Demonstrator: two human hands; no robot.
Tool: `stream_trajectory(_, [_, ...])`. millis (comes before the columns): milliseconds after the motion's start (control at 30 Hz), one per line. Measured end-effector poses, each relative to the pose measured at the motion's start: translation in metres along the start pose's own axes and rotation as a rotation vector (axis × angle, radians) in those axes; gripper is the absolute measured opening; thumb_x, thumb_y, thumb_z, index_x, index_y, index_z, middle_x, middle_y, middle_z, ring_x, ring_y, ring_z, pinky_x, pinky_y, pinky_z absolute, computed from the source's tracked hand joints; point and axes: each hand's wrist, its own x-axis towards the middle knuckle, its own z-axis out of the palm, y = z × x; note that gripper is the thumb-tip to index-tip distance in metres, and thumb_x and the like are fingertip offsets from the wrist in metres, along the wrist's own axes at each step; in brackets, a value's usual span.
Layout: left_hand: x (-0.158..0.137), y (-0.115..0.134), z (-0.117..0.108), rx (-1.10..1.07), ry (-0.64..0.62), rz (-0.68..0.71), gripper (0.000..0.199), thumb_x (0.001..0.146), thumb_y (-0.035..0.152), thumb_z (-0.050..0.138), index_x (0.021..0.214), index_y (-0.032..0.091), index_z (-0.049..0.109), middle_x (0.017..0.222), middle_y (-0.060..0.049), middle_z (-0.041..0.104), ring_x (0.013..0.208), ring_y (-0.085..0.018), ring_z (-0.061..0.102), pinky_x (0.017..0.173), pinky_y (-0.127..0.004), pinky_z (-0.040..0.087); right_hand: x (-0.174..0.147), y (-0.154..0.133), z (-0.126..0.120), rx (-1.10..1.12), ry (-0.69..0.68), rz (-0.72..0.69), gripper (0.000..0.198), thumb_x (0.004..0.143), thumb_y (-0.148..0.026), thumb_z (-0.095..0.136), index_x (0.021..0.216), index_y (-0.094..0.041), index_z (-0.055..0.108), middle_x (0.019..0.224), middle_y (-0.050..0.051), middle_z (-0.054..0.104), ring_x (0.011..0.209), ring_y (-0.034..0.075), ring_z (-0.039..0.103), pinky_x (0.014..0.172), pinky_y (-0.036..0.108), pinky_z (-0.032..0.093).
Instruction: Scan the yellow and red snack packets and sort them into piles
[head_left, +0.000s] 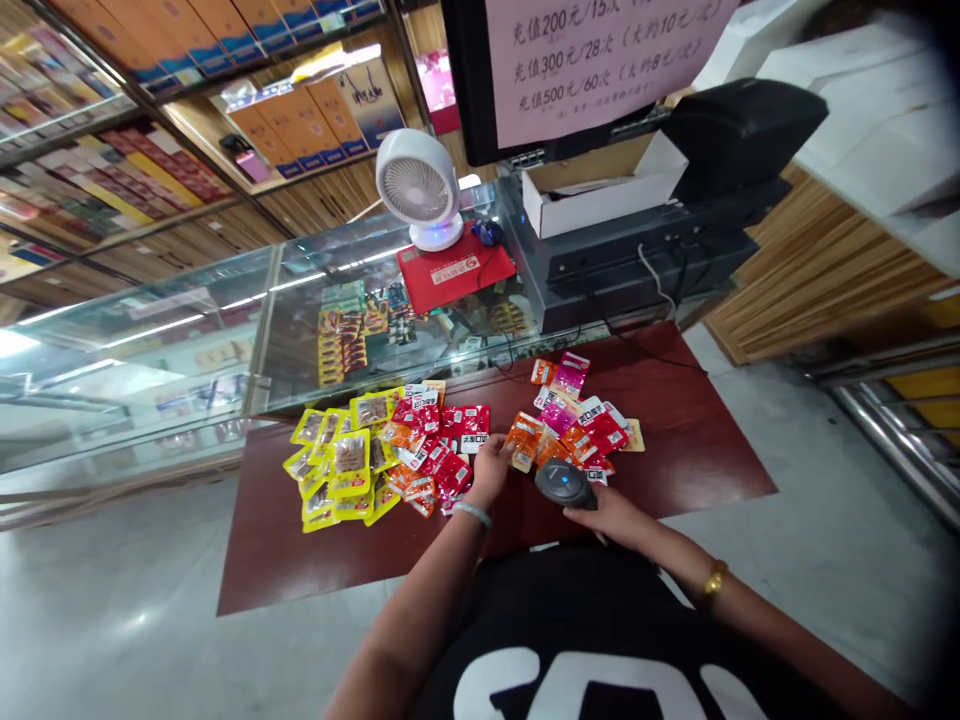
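Note:
In the head view, my right hand (613, 515) is wrapped round the handle of a dark barcode scanner (564, 484), which shows a small blue light on top. My left hand (491, 470) pinches the left edge of an orange snack packet (524, 441). This packet lies beside a loose pile of red, orange and pink snack packets (604, 430) on the right. Left of my left hand, more red and orange packets (442, 465) are heaped together. Yellow snack packets (351, 455) form a pile at the far left.
The packets lie on a dark red tabletop (277, 560). Behind it stands a glass display counter (300, 290) with a white fan (418, 180) on a red mat (450, 285). A cash drawer (600, 275), an open white box (600, 205) and a monitor with a pink sign (600, 60) stand at the back right.

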Motion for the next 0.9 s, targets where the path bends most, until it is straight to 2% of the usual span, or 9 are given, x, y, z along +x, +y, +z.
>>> stream_trajectory(167, [-0.008, 0.003, -0.011, 0.147, 0.137, 0.025, 0.023, 0.084, 0.035, 0.062, 0.097, 0.016, 0.066, 0.082, -0.007, 0.071, 0.069, -0.017, 0.064, 0.065, -0.027, 0.050, 0.010, -0.010, 0.005, -0.021, 0.009, -0.091, 0.055, 0.064, -0.050, 0.081, 0.107, -0.017, 0.071, 0.096, 0.010, 0.078, 0.089, 0.033, 0.072, 0.084, 0.047, 0.056])
stream_trajectory(333, [-0.018, 0.014, -0.037, -0.020, 0.200, -0.074, 0.028, 0.086, 0.036, 0.057, 0.106, 0.015, 0.060, 0.084, -0.008, 0.071, 0.074, -0.019, 0.066, 0.070, -0.031, 0.053, 0.014, -0.018, 0.005, -0.030, -0.015, -0.146, 0.050, 0.067, -0.050, 0.080, 0.105, -0.018, 0.073, 0.103, 0.010, 0.077, 0.107, 0.037, 0.068, 0.097, 0.052, 0.051])
stream_trajectory(400, [-0.023, 0.021, -0.054, 0.097, 0.346, -0.019, 0.031, 0.088, 0.038, 0.056, 0.110, 0.017, 0.058, 0.095, -0.009, 0.071, 0.086, -0.022, 0.067, 0.079, -0.036, 0.053, 0.015, -0.018, 0.006, -0.030, -0.026, -0.152, 0.050, 0.067, -0.049, 0.080, 0.105, -0.018, 0.073, 0.105, 0.011, 0.077, 0.108, 0.037, 0.067, 0.098, 0.052, 0.050])
stream_trajectory(500, [-0.025, 0.031, -0.066, 0.507, 0.628, 0.092, 0.037, 0.087, 0.040, 0.059, 0.117, 0.019, 0.058, 0.116, -0.012, 0.065, 0.112, -0.028, 0.059, 0.098, -0.045, 0.044, 0.016, -0.014, 0.005, -0.019, -0.004, -0.144, 0.053, 0.065, -0.048, 0.081, 0.108, -0.017, 0.072, 0.110, 0.012, 0.076, 0.109, 0.037, 0.067, 0.102, 0.054, 0.048])
stream_trajectory(567, [-0.022, 0.035, -0.057, 0.700, 0.557, 0.134, 0.035, 0.087, 0.039, 0.061, 0.115, 0.018, 0.060, 0.116, -0.012, 0.065, 0.115, -0.030, 0.055, 0.102, -0.046, 0.040, 0.016, -0.009, 0.003, -0.007, 0.018, -0.129, 0.053, 0.065, -0.047, 0.081, 0.109, -0.018, 0.072, 0.110, 0.011, 0.076, 0.109, 0.036, 0.067, 0.101, 0.053, 0.048])
stream_trajectory(667, [-0.012, 0.036, -0.020, 0.809, 0.189, 0.233, 0.025, 0.088, 0.036, 0.061, 0.107, 0.020, 0.065, 0.109, -0.010, 0.067, 0.109, -0.026, 0.058, 0.101, -0.040, 0.040, 0.014, 0.004, -0.002, -0.002, 0.018, -0.114, 0.049, 0.068, -0.045, 0.078, 0.109, -0.019, 0.071, 0.107, 0.010, 0.077, 0.108, 0.035, 0.067, 0.099, 0.051, 0.050])
stream_trajectory(733, [-0.005, 0.034, 0.008, 0.852, 0.047, 0.240, 0.025, 0.088, 0.035, 0.062, 0.107, 0.020, 0.067, 0.110, -0.010, 0.067, 0.108, -0.024, 0.058, 0.100, -0.037, 0.039, 0.013, 0.014, -0.007, -0.019, 0.011, -0.096, 0.048, 0.070, -0.044, 0.076, 0.110, -0.017, 0.070, 0.104, 0.010, 0.077, 0.106, 0.035, 0.068, 0.097, 0.050, 0.051])
stream_trajectory(800, [0.001, 0.033, 0.029, 0.894, 0.004, 0.177, 0.025, 0.086, 0.036, 0.065, 0.105, 0.020, 0.068, 0.109, -0.011, 0.067, 0.108, -0.024, 0.057, 0.099, -0.036, 0.039, 0.012, 0.022, -0.012, -0.044, 0.014, -0.066, 0.050, 0.069, -0.044, 0.075, 0.110, -0.015, 0.069, 0.103, 0.011, 0.077, 0.103, 0.036, 0.069, 0.095, 0.050, 0.051])
stream_trajectory(900, [0.008, 0.032, 0.042, 0.893, -0.030, 0.083, 0.020, 0.083, 0.034, 0.069, 0.095, 0.019, 0.067, 0.105, -0.011, 0.067, 0.103, -0.024, 0.059, 0.094, -0.035, 0.042, 0.011, 0.029, -0.017, -0.075, 0.037, -0.020, 0.053, 0.067, -0.046, 0.076, 0.107, -0.012, 0.069, 0.103, 0.013, 0.078, 0.100, 0.036, 0.070, 0.093, 0.050, 0.051])
